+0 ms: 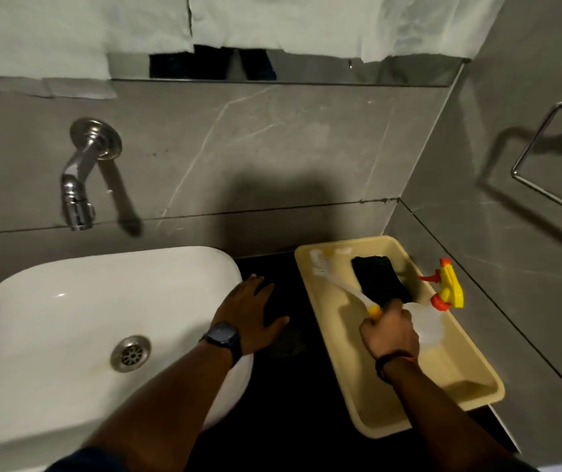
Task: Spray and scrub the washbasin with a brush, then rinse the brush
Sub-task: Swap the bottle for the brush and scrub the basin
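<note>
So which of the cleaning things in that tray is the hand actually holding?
The brush: the right hand grips its yellow-tipped handle. The dark scrub pad and spray bottle lie untouched beside it.

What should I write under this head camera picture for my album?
Right hand grips the brush in the tray; left hand rests beside the washbasin.

Grey marble-look wall tiles (273,148), dark countertop (290,386), dim light
</note>
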